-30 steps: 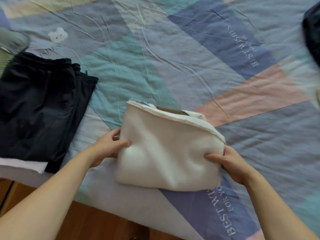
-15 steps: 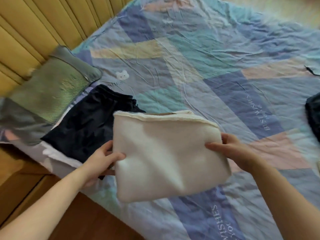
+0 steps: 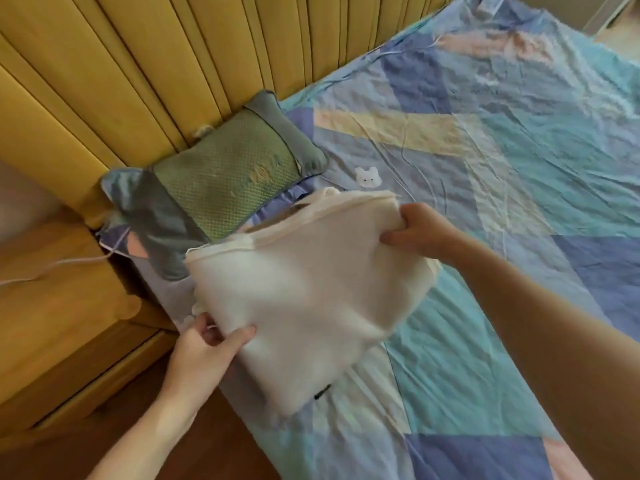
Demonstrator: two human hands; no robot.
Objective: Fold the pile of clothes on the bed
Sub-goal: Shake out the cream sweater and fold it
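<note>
A folded cream-white garment (image 3: 304,292) is held up over the left side of the bed (image 3: 485,202). My left hand (image 3: 207,348) pinches its near left corner, thumb on top. My right hand (image 3: 419,230) grips its far right edge with curled fingers. The garment covers the folded dark shorts seen before; only a small dark bit (image 3: 322,392) shows under its lower edge.
A green and grey pillow (image 3: 225,178) lies against the yellow padded headboard (image 3: 156,71). A wooden bedside cabinet (image 3: 62,306) with a white cable (image 3: 62,265) stands at the left. The patchwork sheet has a small bear print (image 3: 367,177).
Both hands lifted the folded white garment off the sheet and carried it left, over the dark shorts near the pillow. The view swung left toward the headboard.
</note>
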